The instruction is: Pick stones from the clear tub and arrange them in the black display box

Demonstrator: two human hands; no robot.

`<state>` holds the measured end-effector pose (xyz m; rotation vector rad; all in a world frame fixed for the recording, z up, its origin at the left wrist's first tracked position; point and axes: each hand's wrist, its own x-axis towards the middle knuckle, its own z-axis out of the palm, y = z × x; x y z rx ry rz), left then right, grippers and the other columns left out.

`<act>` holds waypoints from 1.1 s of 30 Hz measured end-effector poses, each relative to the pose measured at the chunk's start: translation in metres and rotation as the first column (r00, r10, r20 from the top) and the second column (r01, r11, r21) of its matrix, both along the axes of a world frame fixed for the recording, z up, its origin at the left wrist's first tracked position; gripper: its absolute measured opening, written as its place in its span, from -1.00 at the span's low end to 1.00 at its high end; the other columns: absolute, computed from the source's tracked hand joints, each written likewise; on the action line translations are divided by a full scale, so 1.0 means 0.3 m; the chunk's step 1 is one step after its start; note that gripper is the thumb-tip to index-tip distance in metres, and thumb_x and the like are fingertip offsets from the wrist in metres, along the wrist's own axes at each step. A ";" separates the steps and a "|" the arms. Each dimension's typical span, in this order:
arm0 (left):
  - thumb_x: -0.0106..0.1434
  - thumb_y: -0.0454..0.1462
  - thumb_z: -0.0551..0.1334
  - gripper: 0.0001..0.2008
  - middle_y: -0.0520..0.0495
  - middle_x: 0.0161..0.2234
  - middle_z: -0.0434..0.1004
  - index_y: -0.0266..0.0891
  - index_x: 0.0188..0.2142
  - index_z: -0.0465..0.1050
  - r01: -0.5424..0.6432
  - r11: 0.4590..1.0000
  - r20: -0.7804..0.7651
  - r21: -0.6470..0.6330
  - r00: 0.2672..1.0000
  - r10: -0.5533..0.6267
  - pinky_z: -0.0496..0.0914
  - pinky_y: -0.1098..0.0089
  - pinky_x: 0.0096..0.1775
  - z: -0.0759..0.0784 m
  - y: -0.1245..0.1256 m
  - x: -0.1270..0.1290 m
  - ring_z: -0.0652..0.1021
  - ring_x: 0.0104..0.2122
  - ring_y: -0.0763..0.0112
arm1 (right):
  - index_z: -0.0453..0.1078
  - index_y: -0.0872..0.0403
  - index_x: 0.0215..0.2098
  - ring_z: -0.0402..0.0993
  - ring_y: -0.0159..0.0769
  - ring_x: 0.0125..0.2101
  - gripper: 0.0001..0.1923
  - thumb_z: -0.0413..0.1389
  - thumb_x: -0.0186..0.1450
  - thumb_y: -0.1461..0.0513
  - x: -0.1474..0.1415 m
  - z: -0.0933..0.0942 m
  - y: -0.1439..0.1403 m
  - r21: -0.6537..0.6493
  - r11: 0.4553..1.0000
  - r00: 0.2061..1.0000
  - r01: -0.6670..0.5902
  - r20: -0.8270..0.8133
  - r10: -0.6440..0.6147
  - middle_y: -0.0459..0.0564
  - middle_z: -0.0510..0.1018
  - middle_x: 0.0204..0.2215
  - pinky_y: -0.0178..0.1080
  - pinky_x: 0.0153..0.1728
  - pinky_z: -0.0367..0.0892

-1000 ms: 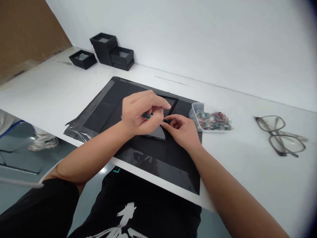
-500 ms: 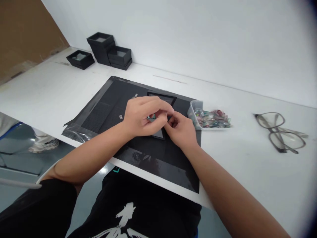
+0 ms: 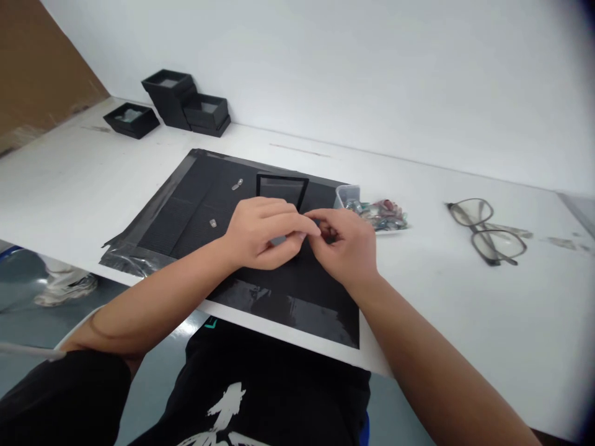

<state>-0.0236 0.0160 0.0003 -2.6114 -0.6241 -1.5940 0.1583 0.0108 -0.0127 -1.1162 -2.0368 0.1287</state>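
Head view:
Clear tub [image 3: 344, 193]: full of small shiny bits, spilling out at 3 o'clock.
Black boxes [image 3: 186, 102]: each holds a pale pad.
Left hand [image 3: 263, 232]: fingers curled — pinched at the tips.
Right hand [image 3: 346, 244]: fingertips meet the left's; what they pinch is hidden.
Black frame [image 3: 282, 189]: on the black mat [image 3: 195, 204], at 12 o'clock from the hands.
Writing: none can be read.

2 hands [image 3: 264, 232], 3 black boxes [image 3: 170, 87], 1 pr glasses [image 3: 486, 230], 1 mat [image 3: 186, 204]
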 end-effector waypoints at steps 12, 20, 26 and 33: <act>0.16 -0.39 0.15 -0.82 0.13 -0.61 0.44 -0.17 -0.33 0.52 -0.083 0.996 0.041 0.019 0.996 0.082 0.28 0.50 -0.51 0.047 -0.071 0.020 0.35 -0.64 0.57 | 0.52 0.03 -0.38 0.44 -0.28 -0.42 -0.72 0.01 0.34 0.13 0.012 -0.028 0.013 -0.031 0.998 0.985 -0.058 0.159 0.062 -0.04 0.59 -0.48 -0.27 -0.43 0.16; 0.18 -0.34 0.17 -0.81 0.00 -0.44 0.53 -0.16 -0.28 0.57 -0.165 0.973 0.110 0.160 0.983 0.148 0.40 0.43 -0.38 -0.009 -0.005 -0.017 0.49 -0.47 0.48 | 0.53 0.05 -0.34 0.40 -0.33 -0.47 -0.63 -0.02 0.40 0.04 0.017 0.020 0.002 -0.105 0.991 0.961 -0.081 0.257 0.106 -0.06 0.54 -0.51 -0.26 -0.47 0.04; 0.23 -0.30 0.16 -0.81 -0.06 -0.41 0.46 -0.19 -0.31 0.58 -0.236 0.961 0.232 0.147 0.952 0.198 0.40 0.37 -0.36 0.010 0.021 -0.049 0.45 -0.44 0.43 | 0.38 0.04 -0.50 0.24 -0.43 -0.55 -0.64 0.02 0.40 0.08 0.019 0.137 -0.261 -0.295 0.928 0.961 -0.227 0.086 0.263 -0.15 0.37 -0.60 -0.29 -0.45 0.09; 0.25 -0.32 0.16 -0.82 -0.04 -0.39 0.44 -0.18 -0.30 0.56 -0.174 0.978 0.253 0.115 0.957 0.141 0.40 0.38 -0.36 0.005 0.016 -0.044 0.46 -0.42 0.44 | 0.29 0.09 -0.58 0.26 -0.48 -0.57 -0.69 0.10 0.32 0.23 0.009 -0.235 -0.561 -0.844 0.370 0.871 -0.387 -0.202 0.449 -0.20 0.31 -0.63 -0.37 -0.48 0.23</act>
